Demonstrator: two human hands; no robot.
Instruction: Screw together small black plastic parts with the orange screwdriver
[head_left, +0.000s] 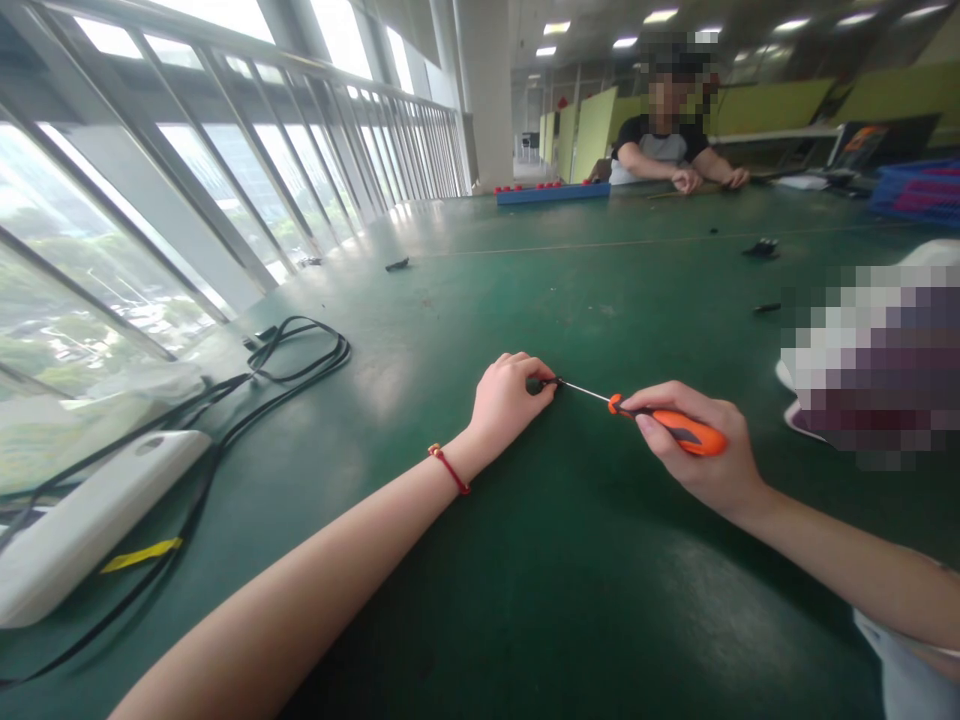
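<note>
We see the left hand [510,400] resting on the dark green matte table top [570,580], its fingers curled shut and pinching a small black part [541,383] against the surface; the part is mostly hidden under the fingertips, so we cannot tell its shape. A thin red cord bracelet [448,468] sits on that wrist. The right hand [701,450] lies just to the right, wrapped around the orange plastic handle of a screwdriver [694,437] with a thin metal shaft. The index finger is stretched along the handle. The screwdriver lies nearly level, bridging the gap between the two hands. Its tip meets the small black part at the left fingertips.

Well off to the left we find a looped black rubber cable [300,360] and a long white plastic box [90,510] near the window railing. Farther up the table a few loose black bits [397,265] lie scattered. At the far edge another person [660,150] sits with both hands on the table, near a flat blue tray [553,192] holding red pieces.
</note>
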